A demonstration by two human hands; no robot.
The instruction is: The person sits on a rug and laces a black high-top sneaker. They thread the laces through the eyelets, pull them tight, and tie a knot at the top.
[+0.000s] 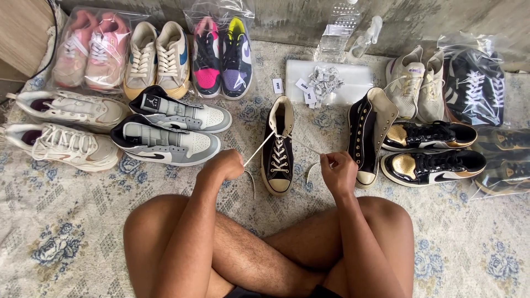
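A black high-top sneaker (278,148) stood on the patterned rug (66,221) between both hands. The left hand (226,164) was clenched on one white lace end (259,148); the right hand (339,170) apparently pinched the other, thinner lace end (307,145).

High-top (278,148) stands centre on the rug (66,221), just ahead of the crossed legs (265,248), toe toward the person. Left hand (225,165) left of it, right hand (338,172) right of it, each with a lace end (259,148). Its mate (369,135) lies on its side just right. Right of that, two low sneakers (430,149), one before the other; bagged shoes (475,91) behind and right. Left of centre, a mid-top pair (171,129), then a runner pair (61,127) further left. Back row along the wall: three pairs, two bagged (91,49). Behind the high-top: tags (323,80) on a flat packet, bottle (337,30) behind that.
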